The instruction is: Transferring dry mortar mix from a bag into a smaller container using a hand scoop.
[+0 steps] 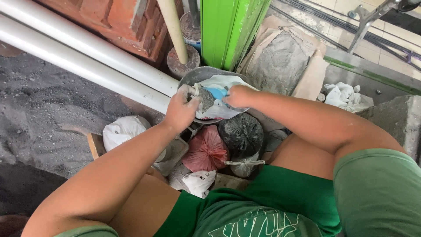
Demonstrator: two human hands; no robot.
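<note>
**Inspector:** Head view, centre of frame. Report the grips.

**Me:** Left hand (180,110) is curled around the near rim of the grey bowl (199,75), fingers pressed together over the edge, thumb pinning a flap of the white plastic bag (223,83) against it. My judgement: that grip steadies both bowl and bag mouth. Right hand (239,95) sits on the opposite side, fingers tucked down into the bag's folds; whether they pinch anything I cannot tell, they are hidden.

**Inspector:** Condition of the bag?

**Me:** Crumpled, thin, white with a blue patch (217,92) showing inside, and a wedge of grey powder (206,100) just beside my left thumb. It lies in the bowl, upper centre of frame, above my knees.

**Inspector:** Surroundings?

**Me:** Below the bowl, touching one another: red tied bag (206,150), black tied bag (242,133), white bag (123,129) lower left. Two white pipes (87,57) run from upper left toward the bowl. Green panel (228,30) top centre, opened cement sack (280,57) to its right.
</note>
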